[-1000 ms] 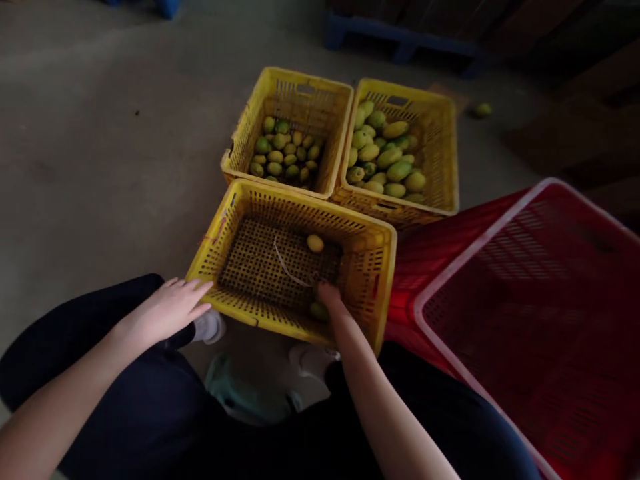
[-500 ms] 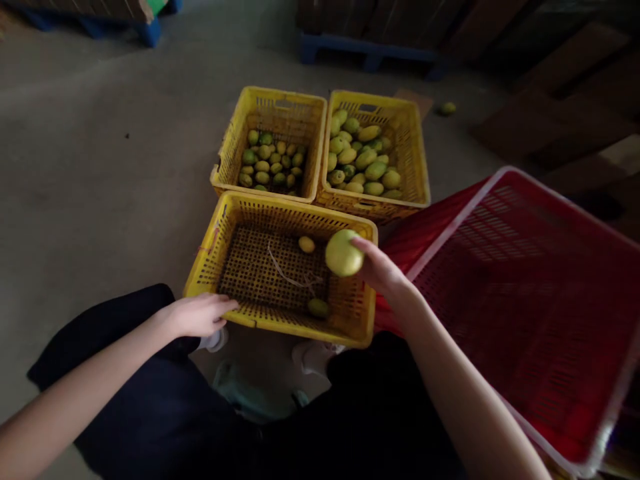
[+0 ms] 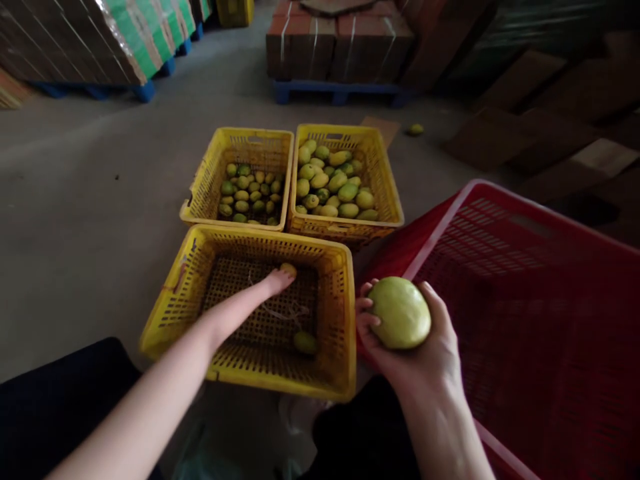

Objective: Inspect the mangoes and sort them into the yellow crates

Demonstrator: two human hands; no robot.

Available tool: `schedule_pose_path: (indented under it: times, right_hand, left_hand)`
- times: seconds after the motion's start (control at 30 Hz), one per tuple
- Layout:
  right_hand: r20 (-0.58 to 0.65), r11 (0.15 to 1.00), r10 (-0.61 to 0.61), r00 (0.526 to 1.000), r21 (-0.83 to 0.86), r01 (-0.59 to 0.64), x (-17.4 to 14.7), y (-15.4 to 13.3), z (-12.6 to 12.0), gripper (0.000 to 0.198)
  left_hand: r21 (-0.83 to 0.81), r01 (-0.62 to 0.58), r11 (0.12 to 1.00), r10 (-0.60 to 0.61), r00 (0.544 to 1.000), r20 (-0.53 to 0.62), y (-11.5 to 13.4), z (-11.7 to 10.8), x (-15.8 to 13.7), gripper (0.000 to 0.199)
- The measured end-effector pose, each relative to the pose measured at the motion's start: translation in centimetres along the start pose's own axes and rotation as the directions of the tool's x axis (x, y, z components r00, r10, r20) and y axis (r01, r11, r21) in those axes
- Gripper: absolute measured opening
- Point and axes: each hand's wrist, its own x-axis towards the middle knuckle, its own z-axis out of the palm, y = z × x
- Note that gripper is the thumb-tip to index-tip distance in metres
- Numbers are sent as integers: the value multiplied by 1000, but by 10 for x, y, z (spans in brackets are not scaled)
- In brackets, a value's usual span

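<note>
My right hand (image 3: 415, 353) is closed around a large, round yellow-green fruit (image 3: 400, 312), raised between the front yellow crate (image 3: 240, 380) and a deep red crate (image 3: 443, 230). The fruit's kind is not certain. My left hand (image 3: 279, 283) reaches down into the front crate, its fingers on a small yellow fruit (image 3: 289, 269) near the far side of the bottom. Part of that fruit is hidden by the fingers. A greenish oval fruit (image 3: 305, 343) lies in the crate's near right corner, and a pale string (image 3: 287, 313) trails across the bottom.
Beyond the front crate stand a yellow crate of small fruits (image 3: 200, 190) and a yellow crate of larger fruits (image 3: 385, 177). One loose fruit (image 3: 415, 129) lies on the floor. Farther back are strapped cartons (image 3: 340, 47) on a blue pallet (image 3: 340, 93), with cardboard (image 3: 495, 137) at right.
My left hand has left the front crate's rim and moved inside to the small yellow fruit. My right hand has brought the large fruit out of the crate, nearer and palm up. The view has tilted up.
</note>
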Motion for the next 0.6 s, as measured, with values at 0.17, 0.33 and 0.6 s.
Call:
schedule_pose_path:
  times: [0.17, 0.33, 0.6]
  right_hand:
    - [64, 997, -52, 997, -52, 55, -10, -13, -13, 34]
    - [42, 998, -42, 998, -45, 44, -17, -14, -13, 37]
    - [-38, 995, -82, 996, 49, 84, -32, -12, 7, 32]
  left_hand:
    - [-71, 48, 996, -53, 997, -59, 2, 21, 59, 45]
    - [-240, 202, 950, -233, 967, -106, -8, 40, 64, 43]
    - [-799, 325, 506, -481, 875, 51, -24, 39, -5, 37]
